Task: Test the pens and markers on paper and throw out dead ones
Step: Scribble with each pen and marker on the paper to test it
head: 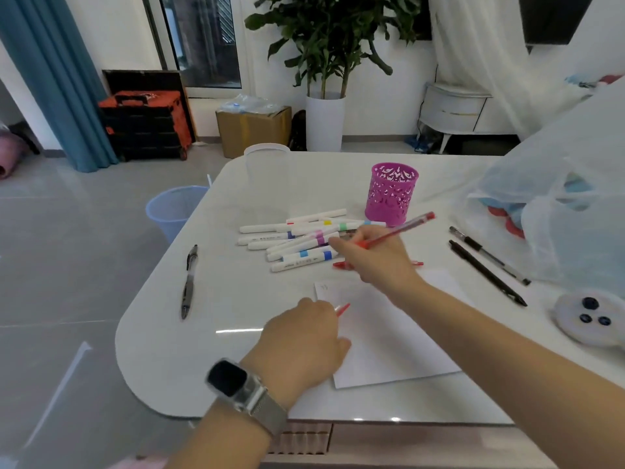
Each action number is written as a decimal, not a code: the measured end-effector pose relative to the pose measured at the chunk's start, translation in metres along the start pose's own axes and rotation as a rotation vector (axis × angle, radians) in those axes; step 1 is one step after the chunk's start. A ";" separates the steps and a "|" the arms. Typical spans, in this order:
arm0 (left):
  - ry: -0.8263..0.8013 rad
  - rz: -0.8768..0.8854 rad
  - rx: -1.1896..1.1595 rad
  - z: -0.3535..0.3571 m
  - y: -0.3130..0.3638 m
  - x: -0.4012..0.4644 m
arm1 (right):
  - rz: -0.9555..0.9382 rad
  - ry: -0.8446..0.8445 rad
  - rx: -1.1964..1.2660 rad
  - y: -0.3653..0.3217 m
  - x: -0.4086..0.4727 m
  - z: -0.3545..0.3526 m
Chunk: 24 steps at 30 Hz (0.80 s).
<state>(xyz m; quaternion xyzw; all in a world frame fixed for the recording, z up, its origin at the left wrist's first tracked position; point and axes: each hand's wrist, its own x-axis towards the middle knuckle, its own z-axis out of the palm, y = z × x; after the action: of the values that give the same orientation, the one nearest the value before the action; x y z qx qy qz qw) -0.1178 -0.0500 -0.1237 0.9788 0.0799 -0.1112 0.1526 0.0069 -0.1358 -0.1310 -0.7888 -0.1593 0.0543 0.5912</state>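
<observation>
Right hand (375,255) pinching a red pen (397,230) above the marker pile (297,242); left hand (304,336) gripping a red cap (342,309) at the paper (389,336) edge. Risk: paper sliding on the glossy tabletop (209,299), or good pens mixed with dead ones before reaching the bin (172,208).

markers (297,238) behind paper (389,333), cup (391,194) beyond
</observation>
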 end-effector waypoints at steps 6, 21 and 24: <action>-0.055 -0.036 0.130 0.006 0.003 0.002 | -0.104 0.030 -0.092 0.038 0.008 0.024; -0.110 -0.045 0.122 0.002 0.004 0.008 | -0.202 0.073 -0.307 0.042 0.013 0.029; -0.110 -0.037 0.112 0.001 0.004 0.006 | -0.198 0.056 -0.305 0.040 0.012 0.030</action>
<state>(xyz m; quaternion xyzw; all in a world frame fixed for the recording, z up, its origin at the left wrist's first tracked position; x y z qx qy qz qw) -0.1112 -0.0529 -0.1253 0.9766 0.0831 -0.1718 0.0996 0.0171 -0.1147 -0.1765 -0.8509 -0.2261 -0.0512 0.4713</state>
